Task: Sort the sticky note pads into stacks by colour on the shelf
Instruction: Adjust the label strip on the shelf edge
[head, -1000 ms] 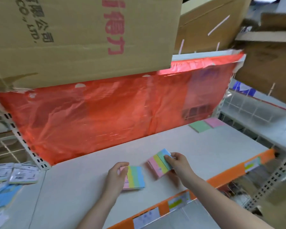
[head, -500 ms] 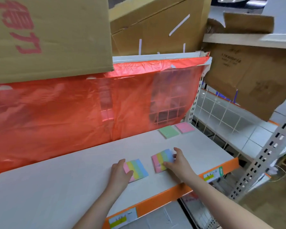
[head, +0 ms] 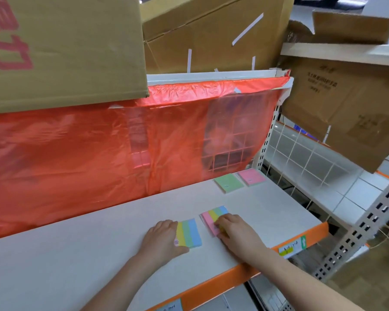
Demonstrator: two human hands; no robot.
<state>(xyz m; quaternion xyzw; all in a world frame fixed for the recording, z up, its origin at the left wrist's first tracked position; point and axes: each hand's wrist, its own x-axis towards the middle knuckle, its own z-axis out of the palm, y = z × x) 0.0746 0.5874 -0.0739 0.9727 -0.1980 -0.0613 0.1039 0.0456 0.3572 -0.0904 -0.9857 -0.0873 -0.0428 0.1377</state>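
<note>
While the left hand [head: 164, 237] lies flat on one striped pad [head: 189, 232] on the shelf [head: 76, 254], the right hand [head: 234, 230] pinches the other striped pad [head: 211, 217], seemingly mid-gathering; stacking them together, away from the green pad [head: 228, 182] and pink pad [head: 251, 177], looks next.

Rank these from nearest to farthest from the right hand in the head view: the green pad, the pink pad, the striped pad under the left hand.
1. Striped pad under the left hand, just left of the right hand.
2. Green pad, back of shelf.
3. Pink pad, back right corner.
</note>
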